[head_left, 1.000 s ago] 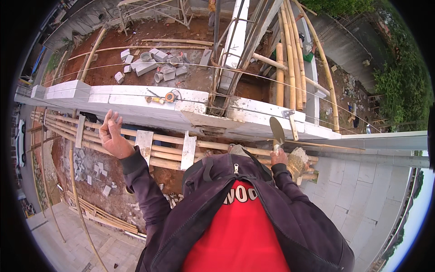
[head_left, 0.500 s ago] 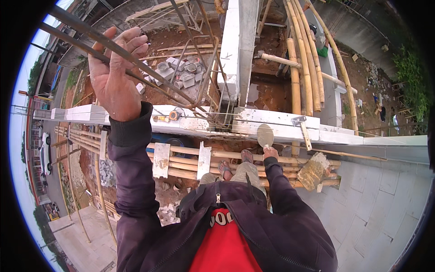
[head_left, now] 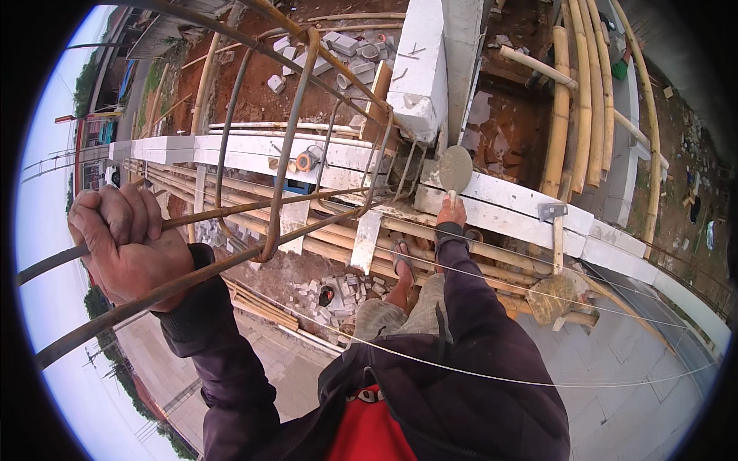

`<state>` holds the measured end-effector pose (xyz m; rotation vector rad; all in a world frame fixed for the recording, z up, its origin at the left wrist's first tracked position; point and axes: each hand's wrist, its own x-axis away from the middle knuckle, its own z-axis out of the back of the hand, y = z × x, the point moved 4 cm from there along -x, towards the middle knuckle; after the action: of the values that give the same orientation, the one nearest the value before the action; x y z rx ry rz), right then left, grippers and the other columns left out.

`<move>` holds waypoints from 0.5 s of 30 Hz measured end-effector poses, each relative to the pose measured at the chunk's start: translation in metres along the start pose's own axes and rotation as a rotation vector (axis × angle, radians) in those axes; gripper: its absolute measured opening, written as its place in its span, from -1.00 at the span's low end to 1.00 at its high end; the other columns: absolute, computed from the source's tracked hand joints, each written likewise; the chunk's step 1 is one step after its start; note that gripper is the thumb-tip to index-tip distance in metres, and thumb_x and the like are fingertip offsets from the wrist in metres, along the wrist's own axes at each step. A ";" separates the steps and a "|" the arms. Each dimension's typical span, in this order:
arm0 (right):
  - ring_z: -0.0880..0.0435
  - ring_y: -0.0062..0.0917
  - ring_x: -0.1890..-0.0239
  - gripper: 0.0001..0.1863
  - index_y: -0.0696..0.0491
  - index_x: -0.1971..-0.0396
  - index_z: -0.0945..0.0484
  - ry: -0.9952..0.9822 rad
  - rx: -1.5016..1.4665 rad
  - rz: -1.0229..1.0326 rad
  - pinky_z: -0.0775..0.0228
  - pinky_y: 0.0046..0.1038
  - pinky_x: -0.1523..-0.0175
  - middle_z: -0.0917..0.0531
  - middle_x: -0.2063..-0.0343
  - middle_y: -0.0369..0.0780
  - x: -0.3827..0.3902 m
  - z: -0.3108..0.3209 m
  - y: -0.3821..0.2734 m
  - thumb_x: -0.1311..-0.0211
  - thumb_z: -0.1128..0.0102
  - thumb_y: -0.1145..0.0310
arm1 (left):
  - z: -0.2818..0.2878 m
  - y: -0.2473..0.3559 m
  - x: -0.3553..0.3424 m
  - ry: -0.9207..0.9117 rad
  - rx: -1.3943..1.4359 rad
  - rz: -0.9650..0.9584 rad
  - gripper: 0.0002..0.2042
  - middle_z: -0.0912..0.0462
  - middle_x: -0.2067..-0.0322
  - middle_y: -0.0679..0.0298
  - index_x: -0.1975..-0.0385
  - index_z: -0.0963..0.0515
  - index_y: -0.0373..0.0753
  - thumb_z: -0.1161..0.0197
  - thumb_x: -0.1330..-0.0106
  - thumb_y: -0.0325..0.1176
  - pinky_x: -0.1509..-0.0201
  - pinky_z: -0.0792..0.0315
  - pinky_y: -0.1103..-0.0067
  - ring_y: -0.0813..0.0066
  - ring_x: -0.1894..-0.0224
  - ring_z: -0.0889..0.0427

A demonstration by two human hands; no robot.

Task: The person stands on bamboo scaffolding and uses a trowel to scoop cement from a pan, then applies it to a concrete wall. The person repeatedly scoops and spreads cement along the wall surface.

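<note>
The trowel (head_left: 453, 170) is gripped by its handle in the closed right hand (head_left: 451, 213), its round grey blade lying just beyond the hand on the white block wall (head_left: 507, 201), long axis pointing away from the body. The left hand (head_left: 123, 244), well apart to the left and nearer the camera, is clenched around two rusty bars of the rebar cage (head_left: 292, 161), whose long bars run from that fist toward the wall. One trowel, one cage and one hammer (head_left: 555, 223) are counted.
</note>
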<state>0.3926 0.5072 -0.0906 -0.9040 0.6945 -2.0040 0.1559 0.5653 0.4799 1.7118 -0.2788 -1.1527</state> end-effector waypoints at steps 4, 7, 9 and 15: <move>-0.61 0.07 0.28 -0.68 0.11 0.30 -0.49 -0.322 0.249 0.149 -0.43 0.00 0.16 -0.64 0.41 0.09 0.004 0.012 -0.037 -0.19 -0.07 0.13 | -0.009 -0.002 0.001 0.023 0.009 0.021 -0.79 -0.07 0.72 0.46 0.36 -0.35 -0.30 0.12 -0.49 -0.31 0.72 0.12 0.71 0.73 0.74 0.04; -0.61 0.07 0.26 -0.66 0.12 0.27 -0.49 -0.145 0.251 0.030 -0.43 -0.01 0.17 -0.63 0.41 0.10 0.003 0.031 -0.027 -0.18 -0.09 0.12 | -0.014 -0.002 0.001 0.023 -0.028 0.000 -0.77 -0.08 0.73 0.46 0.35 -0.35 -0.30 0.11 -0.49 -0.30 0.71 0.11 0.72 0.73 0.75 0.03; -0.60 0.08 0.25 -0.65 0.12 0.24 -0.49 -0.239 0.224 0.140 -0.43 -0.02 0.16 -0.63 0.38 0.11 -0.004 0.037 -0.009 -0.19 -0.08 0.12 | -0.013 -0.001 -0.001 0.028 -0.051 -0.014 -0.77 -0.08 0.73 0.46 0.34 -0.36 -0.31 0.10 -0.49 -0.28 0.71 0.09 0.73 0.74 0.75 0.03; -0.61 0.04 0.26 -0.64 0.13 0.29 -0.50 -0.046 0.247 0.021 -0.43 -0.05 0.16 -0.63 0.38 0.09 0.007 0.075 0.021 -0.19 -0.06 0.09 | 0.000 -0.004 0.002 -0.117 0.153 0.062 -0.79 -0.08 0.71 0.48 0.30 -0.37 -0.27 0.10 -0.49 -0.26 0.68 0.10 0.70 0.75 0.71 0.01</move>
<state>0.4586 0.4792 -0.0588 -0.7893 0.4178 -1.9911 0.1555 0.5659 0.4754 1.7580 -0.5003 -1.2131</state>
